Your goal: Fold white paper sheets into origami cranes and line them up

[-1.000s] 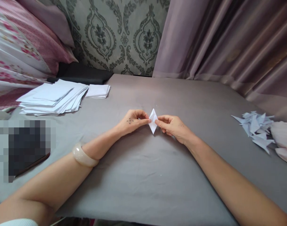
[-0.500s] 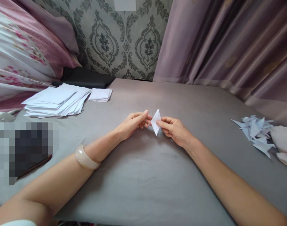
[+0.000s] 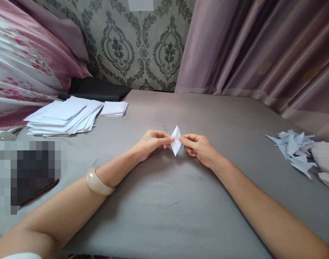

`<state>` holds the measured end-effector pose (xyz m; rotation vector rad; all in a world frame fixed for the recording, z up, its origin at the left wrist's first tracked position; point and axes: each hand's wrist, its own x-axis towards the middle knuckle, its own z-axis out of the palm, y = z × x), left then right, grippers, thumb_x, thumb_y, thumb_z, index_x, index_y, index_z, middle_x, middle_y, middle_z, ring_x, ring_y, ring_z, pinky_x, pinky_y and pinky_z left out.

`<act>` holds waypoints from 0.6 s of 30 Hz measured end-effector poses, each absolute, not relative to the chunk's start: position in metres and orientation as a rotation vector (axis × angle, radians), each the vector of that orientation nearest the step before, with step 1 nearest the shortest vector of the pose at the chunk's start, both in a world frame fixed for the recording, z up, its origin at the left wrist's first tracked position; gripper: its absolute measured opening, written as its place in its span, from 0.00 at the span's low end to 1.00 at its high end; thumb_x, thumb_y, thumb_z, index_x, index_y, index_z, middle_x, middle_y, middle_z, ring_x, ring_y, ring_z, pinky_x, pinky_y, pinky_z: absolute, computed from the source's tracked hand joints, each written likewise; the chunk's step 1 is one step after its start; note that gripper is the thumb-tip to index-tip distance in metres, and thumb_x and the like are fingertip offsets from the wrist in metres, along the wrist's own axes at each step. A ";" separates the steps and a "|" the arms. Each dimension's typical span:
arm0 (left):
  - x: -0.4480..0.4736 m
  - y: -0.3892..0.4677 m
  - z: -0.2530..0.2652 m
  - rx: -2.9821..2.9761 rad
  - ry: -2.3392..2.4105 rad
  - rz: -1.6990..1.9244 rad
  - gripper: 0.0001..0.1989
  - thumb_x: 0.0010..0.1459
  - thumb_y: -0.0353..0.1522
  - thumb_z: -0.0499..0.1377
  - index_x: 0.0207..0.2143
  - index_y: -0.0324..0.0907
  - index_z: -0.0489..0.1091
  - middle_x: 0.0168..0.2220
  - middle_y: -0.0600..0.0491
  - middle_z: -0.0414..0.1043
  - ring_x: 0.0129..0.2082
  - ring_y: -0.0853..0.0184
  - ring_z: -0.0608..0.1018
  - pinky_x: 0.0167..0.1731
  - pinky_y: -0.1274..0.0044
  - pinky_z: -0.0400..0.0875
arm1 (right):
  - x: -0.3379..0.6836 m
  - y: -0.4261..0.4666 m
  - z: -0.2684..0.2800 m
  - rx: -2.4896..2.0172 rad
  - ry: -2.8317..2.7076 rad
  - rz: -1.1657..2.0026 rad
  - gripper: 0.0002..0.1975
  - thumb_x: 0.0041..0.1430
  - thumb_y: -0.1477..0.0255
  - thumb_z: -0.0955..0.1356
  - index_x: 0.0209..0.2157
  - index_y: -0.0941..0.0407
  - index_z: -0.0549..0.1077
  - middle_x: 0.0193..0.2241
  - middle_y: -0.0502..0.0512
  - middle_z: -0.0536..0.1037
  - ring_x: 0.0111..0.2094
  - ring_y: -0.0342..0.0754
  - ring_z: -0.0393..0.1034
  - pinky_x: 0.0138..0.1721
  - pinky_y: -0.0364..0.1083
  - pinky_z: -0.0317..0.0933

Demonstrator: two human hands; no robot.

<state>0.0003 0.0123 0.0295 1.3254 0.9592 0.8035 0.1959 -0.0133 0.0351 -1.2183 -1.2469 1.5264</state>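
Between my two hands, a small piece of folded white paper (image 3: 176, 141) is held upright above the grey cloth, its outline a narrow diamond with a crease down the middle. My left hand (image 3: 155, 144) pinches its left corner between thumb and fingers. On the opposite corner, the thumb and forefinger of my right hand (image 3: 196, 148) are closed. A pale bangle (image 3: 97, 183) circles my left wrist.
Large white sheets (image 3: 59, 115) lie stacked at the left, beside a smaller paper stack (image 3: 114, 108). Several folded paper pieces (image 3: 295, 147) are heaped at the right near a pale cloth (image 3: 326, 158). A blurred-out dark object (image 3: 36, 172) lies front left. Curtains (image 3: 234, 46) hang behind.
My left thumb has come down onto the paper's left corner, where it was raised before. The paper has turned to show more of its face and shifted slightly left.
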 end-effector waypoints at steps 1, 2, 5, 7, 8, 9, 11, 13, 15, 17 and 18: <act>0.000 0.012 0.029 1.327 0.951 0.806 0.15 0.47 0.42 0.67 0.24 0.38 0.75 0.24 0.53 0.72 0.22 0.74 0.68 0.25 0.78 0.58 | 0.196 -0.013 0.035 -1.228 -1.247 1.511 0.18 0.43 0.58 0.75 0.29 0.57 0.75 0.17 0.44 0.62 0.18 0.36 0.50 0.18 0.41 0.40; 0.000 0.012 0.030 1.324 0.937 0.813 0.16 0.49 0.43 0.66 0.24 0.38 0.74 0.24 0.52 0.72 0.22 0.74 0.68 0.25 0.78 0.59 | 0.196 -0.013 0.034 -1.234 -1.242 1.495 0.18 0.42 0.58 0.75 0.29 0.57 0.76 0.16 0.44 0.62 0.18 0.36 0.50 0.18 0.41 0.40; 0.000 0.012 0.030 1.268 0.879 0.840 0.20 0.54 0.47 0.60 0.26 0.38 0.75 0.26 0.50 0.74 0.24 0.72 0.70 0.26 0.77 0.60 | 0.197 -0.013 0.033 -1.241 -1.218 1.470 0.18 0.43 0.58 0.75 0.29 0.58 0.76 0.17 0.44 0.63 0.18 0.36 0.50 0.18 0.41 0.40; -0.001 0.013 0.031 1.230 0.857 0.840 0.20 0.54 0.47 0.60 0.28 0.38 0.76 0.28 0.49 0.75 0.25 0.71 0.71 0.27 0.77 0.61 | 0.198 -0.012 0.033 -1.242 -1.201 1.466 0.18 0.43 0.58 0.75 0.29 0.58 0.76 0.18 0.45 0.64 0.18 0.35 0.50 0.18 0.41 0.40; -0.002 0.013 0.031 1.226 0.855 0.833 0.19 0.53 0.46 0.62 0.28 0.37 0.76 0.29 0.48 0.75 0.26 0.71 0.71 0.27 0.77 0.61 | 0.198 -0.012 0.033 -1.242 -1.196 1.467 0.18 0.43 0.58 0.75 0.29 0.58 0.76 0.18 0.45 0.64 0.18 0.35 0.50 0.18 0.41 0.40; -0.002 0.013 0.031 1.231 0.859 0.826 0.16 0.52 0.43 0.64 0.28 0.37 0.76 0.30 0.49 0.76 0.26 0.71 0.71 0.28 0.77 0.61 | 0.198 -0.012 0.033 -1.241 -1.193 1.468 0.18 0.44 0.58 0.75 0.29 0.59 0.76 0.18 0.45 0.64 0.18 0.35 0.51 0.18 0.41 0.40; -0.002 0.013 0.032 1.257 0.879 0.815 0.13 0.48 0.39 0.67 0.29 0.37 0.77 0.30 0.50 0.75 0.26 0.72 0.70 0.27 0.78 0.60 | 0.198 -0.012 0.033 -1.243 -1.196 1.465 0.18 0.43 0.59 0.75 0.29 0.59 0.76 0.18 0.45 0.64 0.18 0.36 0.50 0.18 0.41 0.40; -0.002 0.012 0.032 1.284 0.908 0.807 0.12 0.45 0.38 0.68 0.30 0.38 0.77 0.29 0.51 0.75 0.25 0.73 0.70 0.27 0.78 0.59 | 0.198 -0.013 0.033 -1.245 -1.211 1.456 0.18 0.43 0.59 0.75 0.29 0.59 0.76 0.17 0.45 0.63 0.18 0.36 0.50 0.18 0.41 0.40; -0.001 0.011 0.032 1.303 0.933 0.804 0.13 0.45 0.38 0.69 0.30 0.38 0.77 0.28 0.53 0.74 0.25 0.74 0.69 0.26 0.79 0.59 | 0.196 -0.013 0.033 -1.245 -1.229 1.440 0.17 0.43 0.59 0.75 0.29 0.59 0.76 0.18 0.45 0.64 0.18 0.35 0.50 0.18 0.41 0.40; 0.000 0.011 0.031 1.315 0.949 0.806 0.13 0.45 0.39 0.68 0.29 0.38 0.76 0.26 0.54 0.72 0.24 0.74 0.68 0.26 0.79 0.58 | 0.196 -0.014 0.034 -1.243 -1.261 1.430 0.17 0.44 0.59 0.75 0.30 0.58 0.76 0.18 0.44 0.64 0.18 0.35 0.50 0.18 0.41 0.40; 0.000 0.011 0.031 1.319 0.956 0.810 0.13 0.46 0.39 0.68 0.28 0.38 0.76 0.25 0.55 0.71 0.24 0.75 0.67 0.26 0.80 0.58 | 0.195 -0.015 0.035 -1.243 -1.283 1.423 0.17 0.45 0.59 0.74 0.30 0.58 0.76 0.18 0.44 0.64 0.18 0.35 0.50 0.18 0.41 0.41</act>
